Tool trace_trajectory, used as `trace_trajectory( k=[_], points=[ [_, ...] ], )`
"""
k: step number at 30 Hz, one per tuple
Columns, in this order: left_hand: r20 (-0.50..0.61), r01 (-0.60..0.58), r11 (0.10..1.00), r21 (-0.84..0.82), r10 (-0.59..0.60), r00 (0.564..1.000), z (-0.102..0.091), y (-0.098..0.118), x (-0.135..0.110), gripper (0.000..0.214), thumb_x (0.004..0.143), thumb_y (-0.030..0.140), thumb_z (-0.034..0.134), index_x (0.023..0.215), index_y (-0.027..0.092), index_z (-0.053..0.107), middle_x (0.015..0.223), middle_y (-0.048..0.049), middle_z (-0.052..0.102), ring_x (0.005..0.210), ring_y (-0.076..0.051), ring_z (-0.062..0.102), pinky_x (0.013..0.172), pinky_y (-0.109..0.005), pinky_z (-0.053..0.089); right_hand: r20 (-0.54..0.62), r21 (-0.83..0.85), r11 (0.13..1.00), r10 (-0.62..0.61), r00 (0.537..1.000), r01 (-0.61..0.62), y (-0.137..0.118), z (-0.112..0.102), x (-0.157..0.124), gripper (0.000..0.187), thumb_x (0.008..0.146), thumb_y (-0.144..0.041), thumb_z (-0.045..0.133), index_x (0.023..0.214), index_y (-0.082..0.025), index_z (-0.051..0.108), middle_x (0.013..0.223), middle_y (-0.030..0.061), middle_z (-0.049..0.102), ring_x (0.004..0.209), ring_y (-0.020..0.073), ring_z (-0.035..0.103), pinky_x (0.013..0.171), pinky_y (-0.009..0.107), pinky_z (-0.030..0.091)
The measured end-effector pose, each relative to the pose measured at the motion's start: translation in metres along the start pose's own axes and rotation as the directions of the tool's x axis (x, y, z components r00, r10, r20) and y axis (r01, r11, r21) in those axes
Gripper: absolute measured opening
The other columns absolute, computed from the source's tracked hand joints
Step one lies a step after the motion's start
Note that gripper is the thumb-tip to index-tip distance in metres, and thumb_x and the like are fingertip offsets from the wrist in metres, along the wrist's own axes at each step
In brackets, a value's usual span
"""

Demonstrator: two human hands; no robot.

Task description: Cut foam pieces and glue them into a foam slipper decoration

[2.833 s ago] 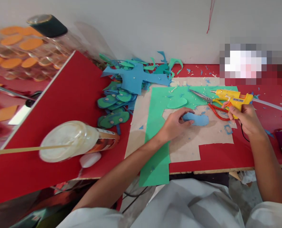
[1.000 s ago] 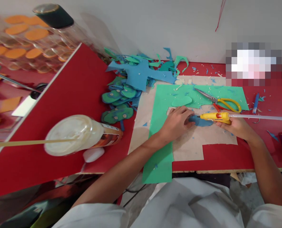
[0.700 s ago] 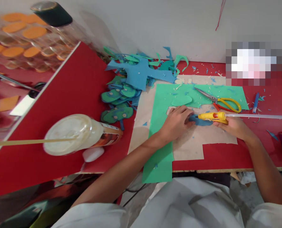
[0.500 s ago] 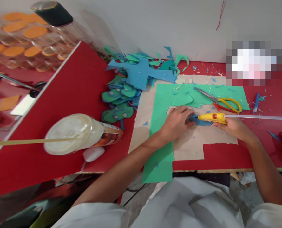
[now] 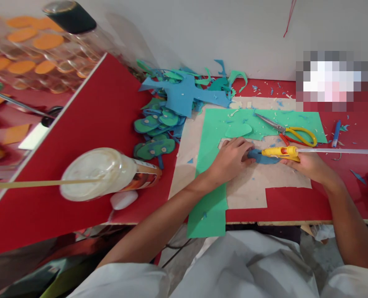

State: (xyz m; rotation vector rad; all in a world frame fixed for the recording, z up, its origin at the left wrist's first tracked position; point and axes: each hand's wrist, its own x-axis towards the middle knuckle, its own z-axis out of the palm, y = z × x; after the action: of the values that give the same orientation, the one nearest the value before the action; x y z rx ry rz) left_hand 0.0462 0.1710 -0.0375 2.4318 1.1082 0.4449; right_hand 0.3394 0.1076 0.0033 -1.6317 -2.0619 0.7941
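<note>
My right hand [image 5: 308, 165] grips a yellow glue gun [image 5: 280, 152], its nozzle pointing left onto a blue foam sole shape [image 5: 260, 157]. A clear glue stick [image 5: 339, 151] juts from the gun's back to the right. My left hand [image 5: 230, 159] has its fingers curled, pressing down the left end of the blue shape. Both lie on a brown paper sheet [image 5: 252, 186] over a green foam sheet [image 5: 210, 165]. A cut green sole shape [image 5: 238, 130] rests just beyond my left hand.
Yellow-handled scissors [image 5: 287, 132] lie on the green sheet behind the gun. A pile of finished green-and-blue foam sandals [image 5: 155, 132] and blue scraps [image 5: 184, 93] sits to the left. A lidded drink cup with a straw [image 5: 103, 174] stands near the front left edge.
Earlier my right hand held the glue gun upright near the scissors; it has since been lowered flat with its nozzle on the blue shape. In the last second, hardly anything moves.
</note>
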Motion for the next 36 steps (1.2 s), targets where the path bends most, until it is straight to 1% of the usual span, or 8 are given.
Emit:
trace_trajectory(
  k=[3,7,13,17,19,23,29,36],
  points=[
    [0.018,0.001,1.000,-0.002,-0.001,1.000,-0.002,0.001,0.000,0.031,0.100,0.031,0.079,0.128,0.021,0.072,0.132,-0.0111,0.077,0.130,-0.034,0.068,0.106,-0.047,0.047,0.005,-0.008,1.000,0.017,1.000,-0.017,0.002,-0.003,-0.002,0.046,0.099,-0.070,0.067,0.099,-0.026,0.078,0.091,0.0074,0.078,0.077,0.0272,0.072,0.067,0.036,0.053],
    [0.017,0.000,1.000,-0.011,0.001,1.000,-0.003,0.001,0.001,0.029,0.100,0.031,0.077,0.127,0.023,0.073,0.133,-0.0113,0.076,0.130,-0.033,0.068,0.107,-0.047,0.048,-0.005,0.014,1.000,0.023,1.000,-0.023,0.005,-0.006,-0.003,0.050,0.097,-0.075,0.067,0.099,-0.026,0.078,0.092,0.0078,0.078,0.074,0.0270,0.070,0.065,0.037,0.053],
    [0.015,-0.004,1.000,-0.004,0.004,1.000,-0.002,0.000,0.001,0.029,0.100,0.032,0.078,0.126,0.023,0.072,0.132,-0.0111,0.076,0.130,-0.034,0.068,0.107,-0.047,0.048,-0.001,0.035,0.999,0.025,1.000,-0.025,0.004,-0.013,-0.005,0.048,0.098,-0.072,0.068,0.105,-0.026,0.081,0.105,0.0112,0.082,0.090,0.0325,0.075,0.080,0.042,0.060],
    [0.023,0.011,1.000,0.006,-0.012,1.000,-0.003,0.001,0.001,0.029,0.099,0.031,0.079,0.127,0.022,0.072,0.131,-0.0112,0.076,0.130,-0.034,0.068,0.108,-0.047,0.048,0.026,0.012,0.996,0.085,0.996,-0.085,0.000,-0.021,-0.007,0.040,0.100,-0.062,0.069,0.105,-0.024,0.081,0.098,0.0123,0.083,0.091,0.0348,0.076,0.078,0.042,0.060],
    [0.034,0.023,1.000,0.010,-0.023,0.999,-0.004,0.002,0.001,0.030,0.099,0.030,0.080,0.127,0.021,0.073,0.132,-0.0116,0.076,0.130,-0.034,0.068,0.108,-0.048,0.048,0.035,0.017,0.997,0.078,0.996,-0.079,-0.001,-0.024,-0.007,0.035,0.100,-0.057,0.069,0.105,-0.024,0.081,0.098,0.0121,0.083,0.092,0.0352,0.077,0.079,0.041,0.060],
    [0.037,0.024,1.000,0.006,-0.024,0.999,-0.003,0.002,0.001,0.032,0.099,0.029,0.080,0.128,0.021,0.073,0.134,-0.0126,0.076,0.132,-0.035,0.068,0.110,-0.049,0.049,0.043,0.027,0.998,0.049,0.998,-0.050,-0.002,-0.029,-0.008,0.029,0.099,-0.049,0.070,0.109,-0.025,0.083,0.112,0.0124,0.086,0.098,0.0360,0.079,0.089,0.044,0.063],
    [0.023,0.011,1.000,0.002,-0.011,1.000,-0.003,0.001,0.001,0.031,0.099,0.030,0.079,0.128,0.022,0.073,0.134,-0.0129,0.076,0.131,-0.034,0.069,0.108,-0.049,0.049,0.052,0.045,0.997,0.056,0.997,-0.059,0.008,-0.032,-0.011,0.031,0.100,-0.051,0.071,0.111,-0.026,0.085,0.114,0.0111,0.087,0.100,0.0349,0.081,0.092,0.044,0.064],
    [0.019,0.016,1.000,0.002,-0.016,1.000,-0.003,0.002,0.001,0.032,0.099,0.030,0.081,0.129,0.021,0.073,0.133,-0.0124,0.076,0.131,-0.034,0.069,0.108,-0.049,0.049,0.083,0.028,0.993,0.114,0.990,-0.116,0.016,-0.039,-0.015,0.044,0.099,-0.054,0.070,0.122,-0.020,0.084,0.122,0.0138,0.087,0.105,0.0384,0.081,0.094,0.047,0.065]
  ],
)
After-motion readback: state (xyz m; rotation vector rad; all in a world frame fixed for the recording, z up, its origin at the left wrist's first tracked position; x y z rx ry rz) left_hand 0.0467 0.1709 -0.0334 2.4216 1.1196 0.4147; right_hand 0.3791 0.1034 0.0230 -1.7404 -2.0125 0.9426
